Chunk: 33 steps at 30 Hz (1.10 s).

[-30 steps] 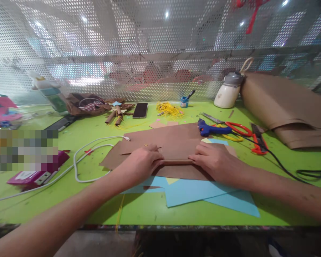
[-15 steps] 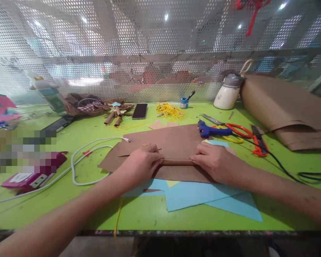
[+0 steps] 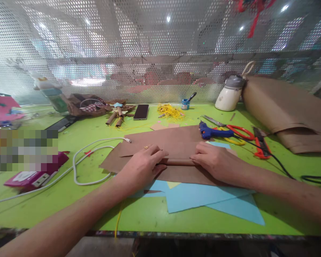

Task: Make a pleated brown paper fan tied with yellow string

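Note:
Both my hands press on a thin roll of brown paper [image 3: 176, 161] lying across a flat brown paper sheet [image 3: 173, 141] on the green table [image 3: 69, 200]. My left hand [image 3: 141, 166] grips the roll's left end, fingers stretched over it. My right hand [image 3: 216, 162] covers the roll's right end, fingers curled on top. Light blue paper sheets [image 3: 203, 201] lie under the brown sheet's near edge, with a small yellow piece showing between them.
A blue glue gun [image 3: 211, 131], orange-handled scissors [image 3: 238, 131] and a black cord lie to the right. A white cable [image 3: 88, 160] loops at left beside a pink box [image 3: 32, 176]. A phone [image 3: 141, 111], yellow string [image 3: 171, 111], a white jug [image 3: 228, 94] and brown paper rolls [image 3: 289, 107] stand behind.
The fingers of my left hand have stretched further forward over the roll. The roll has shifted slightly away from me. The camera view moved a little.

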Motion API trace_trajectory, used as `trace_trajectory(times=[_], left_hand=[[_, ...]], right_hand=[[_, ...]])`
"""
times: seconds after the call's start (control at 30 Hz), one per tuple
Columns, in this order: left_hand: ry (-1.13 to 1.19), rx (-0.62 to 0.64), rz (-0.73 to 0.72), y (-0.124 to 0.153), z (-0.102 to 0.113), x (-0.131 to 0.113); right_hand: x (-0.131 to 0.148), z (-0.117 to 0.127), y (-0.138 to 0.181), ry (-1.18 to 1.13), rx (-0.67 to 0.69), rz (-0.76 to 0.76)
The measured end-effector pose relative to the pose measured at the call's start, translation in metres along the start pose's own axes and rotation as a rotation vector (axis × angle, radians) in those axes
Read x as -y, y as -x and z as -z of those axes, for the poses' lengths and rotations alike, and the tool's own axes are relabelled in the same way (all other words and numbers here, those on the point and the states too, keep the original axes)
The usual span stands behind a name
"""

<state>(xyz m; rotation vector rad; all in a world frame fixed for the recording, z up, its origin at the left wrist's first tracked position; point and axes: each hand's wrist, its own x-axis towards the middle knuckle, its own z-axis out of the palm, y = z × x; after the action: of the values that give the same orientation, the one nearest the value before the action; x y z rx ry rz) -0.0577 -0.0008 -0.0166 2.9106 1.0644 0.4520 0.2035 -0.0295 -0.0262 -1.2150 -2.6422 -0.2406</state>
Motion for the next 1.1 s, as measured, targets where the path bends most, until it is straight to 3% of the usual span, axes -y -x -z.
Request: trace_trajectory(times=[0.33,0.57,0.87,1.1], left_hand=[[-0.045,0.016,0.011,-0.008,-0.002,0.001],[-0.059,0.052,-0.001,-0.007,-0.001,0.004],[-0.089,0.166,0.000,0.007,0.022,-0.014],[-0.041,0.097,0.058,0.020,0.011,-0.014]], right_hand=[[0.000,-0.007,0.001,-0.182,-0.134,-0.116],[0.000,-0.008,0.010,-0.149,-0.149,-0.023],[0.016,0.004,0.009,-0.082,-0.121,0.040],[0.016,0.005,0.007,-0.094,-0.091,0.083]])
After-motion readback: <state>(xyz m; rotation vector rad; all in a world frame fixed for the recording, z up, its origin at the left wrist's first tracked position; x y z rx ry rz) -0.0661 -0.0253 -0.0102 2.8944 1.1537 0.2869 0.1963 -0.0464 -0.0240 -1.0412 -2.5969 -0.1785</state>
